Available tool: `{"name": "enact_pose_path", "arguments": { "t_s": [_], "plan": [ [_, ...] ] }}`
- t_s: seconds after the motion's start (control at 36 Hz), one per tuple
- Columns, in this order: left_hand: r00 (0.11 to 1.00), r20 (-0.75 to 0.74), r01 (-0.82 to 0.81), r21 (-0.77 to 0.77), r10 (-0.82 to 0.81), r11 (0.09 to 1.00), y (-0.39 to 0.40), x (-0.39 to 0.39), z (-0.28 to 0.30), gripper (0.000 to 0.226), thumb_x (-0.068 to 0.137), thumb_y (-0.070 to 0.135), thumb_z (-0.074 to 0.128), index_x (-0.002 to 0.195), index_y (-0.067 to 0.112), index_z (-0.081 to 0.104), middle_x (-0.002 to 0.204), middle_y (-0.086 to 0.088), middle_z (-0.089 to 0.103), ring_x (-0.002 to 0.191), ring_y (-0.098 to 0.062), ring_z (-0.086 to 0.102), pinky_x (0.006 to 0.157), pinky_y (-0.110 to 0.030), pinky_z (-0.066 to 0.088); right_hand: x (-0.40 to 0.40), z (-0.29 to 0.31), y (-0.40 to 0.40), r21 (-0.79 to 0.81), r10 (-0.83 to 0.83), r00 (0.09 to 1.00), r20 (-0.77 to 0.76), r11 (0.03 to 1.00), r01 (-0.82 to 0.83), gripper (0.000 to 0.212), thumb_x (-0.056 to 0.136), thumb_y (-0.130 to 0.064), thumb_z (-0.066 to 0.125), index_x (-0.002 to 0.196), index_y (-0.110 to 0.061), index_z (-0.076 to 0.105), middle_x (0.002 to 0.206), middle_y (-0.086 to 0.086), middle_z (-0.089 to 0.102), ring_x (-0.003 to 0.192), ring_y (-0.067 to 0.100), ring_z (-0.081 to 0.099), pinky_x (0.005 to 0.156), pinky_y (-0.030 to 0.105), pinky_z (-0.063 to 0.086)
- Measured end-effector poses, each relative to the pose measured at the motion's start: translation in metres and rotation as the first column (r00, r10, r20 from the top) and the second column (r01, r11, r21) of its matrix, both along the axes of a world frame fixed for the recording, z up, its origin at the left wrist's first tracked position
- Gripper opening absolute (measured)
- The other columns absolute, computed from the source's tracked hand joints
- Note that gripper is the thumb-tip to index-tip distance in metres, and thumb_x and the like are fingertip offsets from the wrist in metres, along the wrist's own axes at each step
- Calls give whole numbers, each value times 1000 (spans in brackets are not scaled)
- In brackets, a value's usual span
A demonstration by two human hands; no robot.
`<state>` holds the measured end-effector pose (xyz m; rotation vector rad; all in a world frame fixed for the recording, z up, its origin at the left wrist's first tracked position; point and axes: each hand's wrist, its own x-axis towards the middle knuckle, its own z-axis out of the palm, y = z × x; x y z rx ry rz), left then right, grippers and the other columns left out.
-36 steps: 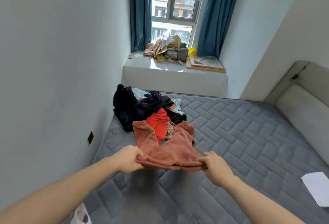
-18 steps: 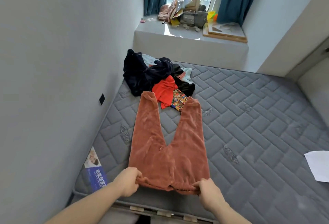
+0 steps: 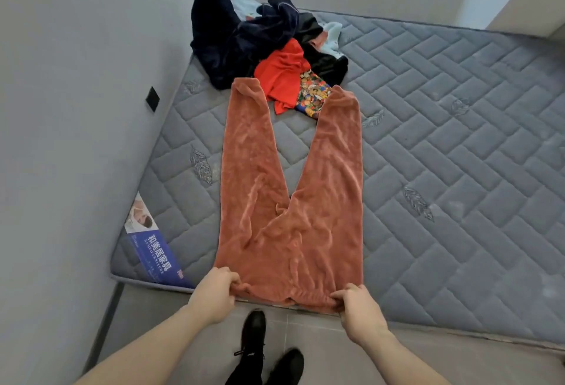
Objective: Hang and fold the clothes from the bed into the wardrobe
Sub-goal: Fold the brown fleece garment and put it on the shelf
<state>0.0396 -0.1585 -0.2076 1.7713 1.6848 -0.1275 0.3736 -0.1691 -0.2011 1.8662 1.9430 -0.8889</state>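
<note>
A pair of rust-orange fleece trousers [image 3: 290, 201] lies flat on the grey quilted mattress [image 3: 443, 155], legs spread apart and pointing away from me. My left hand [image 3: 214, 296] grips the waistband at its left corner and my right hand [image 3: 357, 308] grips the right corner, both at the mattress's near edge. Beyond the trouser cuffs sits a heap of clothes: a dark navy garment [image 3: 238, 36], a red garment [image 3: 284, 76], a black piece [image 3: 324, 57], a colourful patterned cloth [image 3: 312, 97] and a pale blue item [image 3: 331, 36]. No wardrobe is in view.
A grey wall [image 3: 76, 109] runs along the bed's left side with a black socket [image 3: 152, 99]. A blue label [image 3: 159, 256] lies on the mattress's near-left corner. My black shoes [image 3: 253, 335] stand on the tiled floor below the bed edge.
The trousers went from bunched in my raised hands to spread flat on the mattress. I pulled the waistband back to the near edge, and my view tilted downward.
</note>
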Motion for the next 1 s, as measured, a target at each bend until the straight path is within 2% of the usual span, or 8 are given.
{"name": "enact_pose_path", "arguments": {
  "t_s": [0.19, 0.31, 0.36, 0.44, 0.64, 0.78, 0.89, 1.0],
  "plan": [
    [998, 52, -21, -106, 27, 994, -17, -4, -74, 23, 82, 8, 58, 95, 22, 69, 95, 4, 64, 95, -21, 56, 86, -33, 45, 0, -76, -24, -162, -31, 999, 24, 986, 35, 45, 97, -17, 53, 135, -38, 62, 123, -11, 56, 120, 17, 48, 101, 27, 45],
    [995, 102, 30, -121, -18, 992, -28, -8, -103, 30, 76, 0, 56, 92, 23, 66, 95, 9, 57, 95, -16, 49, 89, -29, 44, -2, -99, -34, -270, -35, 999, 27, 962, 41, 43, 95, -21, 55, 134, -37, 61, 117, -10, 52, 121, 18, 49, 101, 28, 44],
    [990, 140, 37, -97, -23, 995, -30, -11, -114, 32, 76, -4, 57, 90, 23, 67, 97, 13, 56, 95, -14, 46, 90, -26, 43, -2, -106, -35, -306, -51, 999, 14, 951, 53, 39, 91, -18, 55, 124, -35, 66, 110, -10, 51, 120, 19, 51, 99, 26, 43],
    [984, 176, 16, -67, -4, 998, -29, -13, -123, 32, 77, -7, 58, 89, 22, 69, 96, 13, 57, 95, -13, 47, 90, -27, 43, -3, -115, -29, -356, -163, 986, -39, 924, 139, 37, 80, -13, 60, 110, -31, 72, 116, -11, 57, 118, 12, 54, 100, 20, 42],
    [959, 283, 14, 79, -36, 997, -15, -3, -114, 36, 74, -6, 62, 89, 26, 57, 88, 21, 57, 92, -7, 46, 82, -25, 44, 5, -127, -2, -225, -504, 860, -82, 850, 477, 41, 81, -12, 66, 121, -23, 68, 111, -2, 60, 97, 15, 62, 89, 26, 47],
    [903, 362, 156, 223, -230, 962, 10, 22, -90, 36, 64, -10, 60, 84, 20, 61, 90, 17, 57, 97, -12, 48, 89, -23, 46, 22, -137, 20, -233, -596, 797, -101, 793, 564, 45, 84, -9, 64, 129, -17, 65, 116, 2, 65, 99, 16, 63, 90, 25, 47],
    [784, 396, 358, 341, -479, 869, 30, 67, -66, 29, 67, -3, 51, 84, 17, 63, 96, 7, 59, 102, -20, 51, 93, -24, 44, 38, -140, 37, -252, -666, 730, -151, 740, 623, 38, 87, -7, 62, 123, -18, 67, 112, -4, 65, 91, 5, 62, 73, 8, 45],
    [652, 319, 558, 413, -688, 720, 43, 129, -59, 25, 76, 11, 49, 90, 18, 69, 102, 6, 64, 111, -23, 53, 94, -31, 44, 59, -141, 50, -286, -689, 705, -166, 718, 635, 35, 89, -1, 56, 115, -20, 69, 114, -3, 69, 109, 15, 62, 97, 23, 43]
  ]
}}
